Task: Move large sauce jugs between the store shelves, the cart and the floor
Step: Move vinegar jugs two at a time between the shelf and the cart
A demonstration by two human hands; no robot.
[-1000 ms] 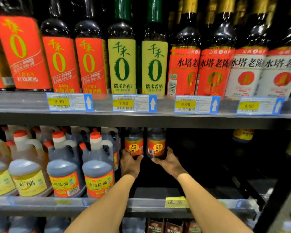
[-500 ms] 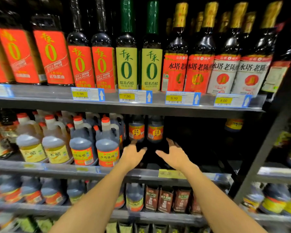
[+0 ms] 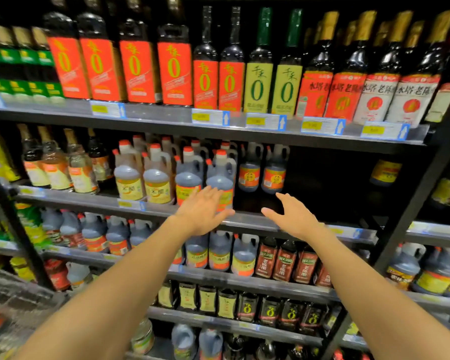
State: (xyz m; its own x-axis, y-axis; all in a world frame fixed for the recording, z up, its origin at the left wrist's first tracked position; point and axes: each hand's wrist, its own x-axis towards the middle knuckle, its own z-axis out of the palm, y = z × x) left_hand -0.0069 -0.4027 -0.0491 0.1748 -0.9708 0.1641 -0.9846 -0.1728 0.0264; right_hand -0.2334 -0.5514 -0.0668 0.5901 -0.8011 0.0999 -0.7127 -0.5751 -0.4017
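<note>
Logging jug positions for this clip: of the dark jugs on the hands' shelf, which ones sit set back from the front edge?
The two orange-labelled jugs right of the front-row jugs, deep in the shelf.

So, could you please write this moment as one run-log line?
left hand: open, empty | right hand: open, empty | two dark orange-labelled plastic jugs: upright, deep on metal shelf, untouched

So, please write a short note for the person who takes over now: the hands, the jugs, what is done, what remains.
Left hand: open, holds nothing, in front of the dark jugs with red caps.
Right hand: open, holds nothing, before the dark gap in the middle shelf.
Two orange-label jugs stand deep at the back of that gap.
Done: both jugs are on the shelf.
Left: cannot tell which jug is next; the cart is hardly in view.
</note>
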